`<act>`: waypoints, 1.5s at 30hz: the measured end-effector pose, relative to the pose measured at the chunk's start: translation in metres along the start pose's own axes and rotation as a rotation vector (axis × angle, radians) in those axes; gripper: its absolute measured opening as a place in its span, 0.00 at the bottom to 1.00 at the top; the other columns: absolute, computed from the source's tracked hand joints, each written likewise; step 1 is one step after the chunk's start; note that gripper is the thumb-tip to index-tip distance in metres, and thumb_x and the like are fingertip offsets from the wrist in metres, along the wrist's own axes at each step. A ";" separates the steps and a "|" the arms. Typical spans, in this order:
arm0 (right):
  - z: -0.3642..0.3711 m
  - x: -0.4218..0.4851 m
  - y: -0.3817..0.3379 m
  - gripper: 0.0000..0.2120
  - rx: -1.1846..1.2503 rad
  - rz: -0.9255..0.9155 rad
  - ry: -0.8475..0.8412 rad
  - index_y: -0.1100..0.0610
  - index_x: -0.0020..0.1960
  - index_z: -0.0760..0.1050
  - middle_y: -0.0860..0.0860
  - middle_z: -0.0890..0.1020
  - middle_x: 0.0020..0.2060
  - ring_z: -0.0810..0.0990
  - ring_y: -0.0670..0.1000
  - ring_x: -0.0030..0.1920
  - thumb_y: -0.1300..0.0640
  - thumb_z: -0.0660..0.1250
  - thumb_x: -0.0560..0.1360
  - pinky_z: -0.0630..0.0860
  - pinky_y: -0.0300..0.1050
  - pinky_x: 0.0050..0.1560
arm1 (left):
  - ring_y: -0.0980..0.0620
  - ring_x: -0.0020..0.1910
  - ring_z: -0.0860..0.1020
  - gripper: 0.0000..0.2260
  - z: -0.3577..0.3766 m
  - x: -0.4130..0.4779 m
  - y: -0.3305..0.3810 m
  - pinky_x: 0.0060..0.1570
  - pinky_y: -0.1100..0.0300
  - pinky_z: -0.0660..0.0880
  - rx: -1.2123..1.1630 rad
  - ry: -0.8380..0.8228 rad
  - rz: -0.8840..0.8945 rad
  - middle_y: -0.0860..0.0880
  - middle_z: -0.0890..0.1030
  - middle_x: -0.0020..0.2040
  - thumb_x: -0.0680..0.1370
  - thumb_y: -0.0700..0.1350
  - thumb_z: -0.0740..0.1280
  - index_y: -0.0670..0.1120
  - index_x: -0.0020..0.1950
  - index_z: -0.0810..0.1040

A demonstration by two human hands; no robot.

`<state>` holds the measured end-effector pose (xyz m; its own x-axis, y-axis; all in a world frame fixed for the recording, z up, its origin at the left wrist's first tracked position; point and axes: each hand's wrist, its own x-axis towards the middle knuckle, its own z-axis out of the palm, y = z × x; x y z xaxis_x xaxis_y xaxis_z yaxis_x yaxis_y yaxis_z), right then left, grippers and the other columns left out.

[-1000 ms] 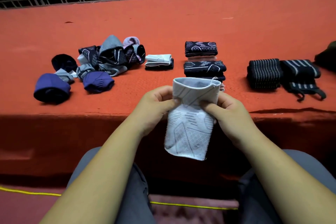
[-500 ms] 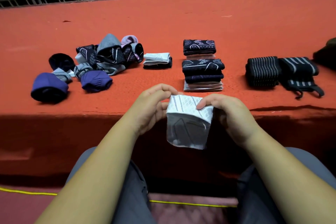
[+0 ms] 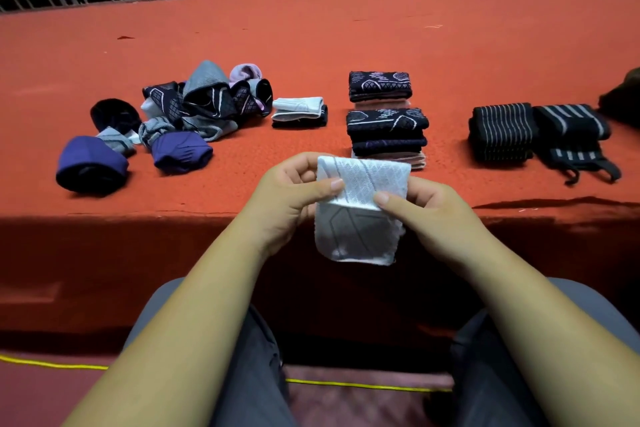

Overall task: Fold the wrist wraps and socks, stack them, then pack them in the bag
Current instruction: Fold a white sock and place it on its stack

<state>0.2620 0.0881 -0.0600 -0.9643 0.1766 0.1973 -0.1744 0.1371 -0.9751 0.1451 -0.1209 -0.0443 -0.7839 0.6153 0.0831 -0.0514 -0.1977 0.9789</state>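
White patterned knit sock [image 3: 356,218], half folded, held just before dark folded-sock stack [image 3: 386,132] on red counter [image 3: 311,31]. Left grip [image 3: 287,194], right grip [image 3: 436,215] each pinch fold. Risk: pinch slackens, fold springs open, sock drops.

Head-worn — looks forward-down, close over platform [image 3: 346,28].

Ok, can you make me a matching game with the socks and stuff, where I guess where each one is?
1 white sock
2 purple socks
3 striped wrist wraps
4 stack of folded dark socks

A left end of the table
B right part of the table
C pinched by left hand and right hand
D middle of the table

Pairs: 1-C, 2-A, 3-B, 4-D
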 end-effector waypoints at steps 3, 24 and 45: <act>0.003 -0.001 -0.003 0.08 0.019 0.004 0.071 0.56 0.60 0.85 0.49 0.90 0.51 0.88 0.47 0.50 0.59 0.70 0.83 0.82 0.41 0.49 | 0.39 0.62 0.83 0.19 0.002 -0.002 -0.001 0.61 0.44 0.81 0.003 -0.045 -0.060 0.37 0.84 0.64 0.79 0.41 0.74 0.40 0.69 0.80; 0.004 0.001 0.001 0.20 0.080 0.088 -0.031 0.44 0.65 0.82 0.53 0.88 0.52 0.82 0.50 0.44 0.66 0.66 0.83 0.78 0.45 0.40 | 0.34 0.57 0.82 0.14 -0.010 0.003 -0.004 0.65 0.37 0.76 0.055 0.052 -0.121 0.34 0.83 0.57 0.79 0.30 0.69 0.37 0.64 0.81; 0.000 0.008 0.009 0.21 0.229 0.096 0.054 0.45 0.69 0.81 0.54 0.86 0.61 0.85 0.59 0.61 0.54 0.70 0.76 0.81 0.58 0.62 | 0.26 0.70 0.75 0.16 -0.009 0.001 -0.004 0.72 0.30 0.71 -0.004 -0.050 -0.166 0.32 0.81 0.66 0.82 0.39 0.71 0.37 0.69 0.80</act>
<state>0.2527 0.0905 -0.0668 -0.9677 0.2307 0.1014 -0.1287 -0.1063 -0.9860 0.1389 -0.1266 -0.0494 -0.7327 0.6769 -0.0700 -0.1798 -0.0934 0.9793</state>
